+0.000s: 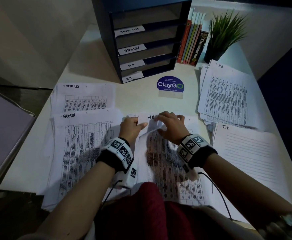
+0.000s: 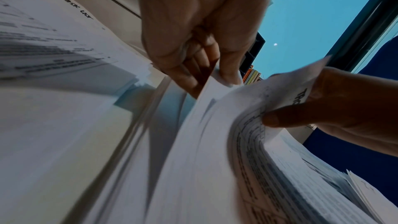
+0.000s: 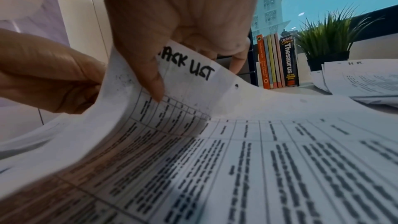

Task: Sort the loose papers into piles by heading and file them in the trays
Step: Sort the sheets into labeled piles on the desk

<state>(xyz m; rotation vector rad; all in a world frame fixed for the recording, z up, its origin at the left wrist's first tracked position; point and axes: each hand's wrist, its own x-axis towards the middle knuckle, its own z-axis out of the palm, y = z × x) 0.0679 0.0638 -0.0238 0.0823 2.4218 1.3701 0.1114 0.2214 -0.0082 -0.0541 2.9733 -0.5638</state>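
A loose stack of printed sheets (image 1: 169, 163) lies in the middle of the desk. My left hand (image 1: 138, 124) pinches the top left corner of a sheet headed H.R (image 1: 147, 118). Beside it, my right hand (image 1: 164, 126) grips the curled-up top corner of a sheet headed TASK LIST (image 3: 189, 67), thumb (image 3: 150, 77) on its printed face. Sorted piles lie around: TASK LIST (image 1: 84, 97), ADMIN (image 1: 82, 144), H.R (image 1: 225, 94), I.T. (image 1: 249, 153). The dark blue tray rack (image 1: 107, 32) stands at the back, with slots labelled TASK LIST, ADMIN, H.R and I.T.
Books (image 1: 192, 44) and a potted plant (image 1: 226, 32) stand right of the rack. A blue ClayGo sign (image 1: 170, 85) sits in front of it. The desk's left edge (image 1: 20, 148) runs close to the ADMIN pile. Cables trail from both wrists.
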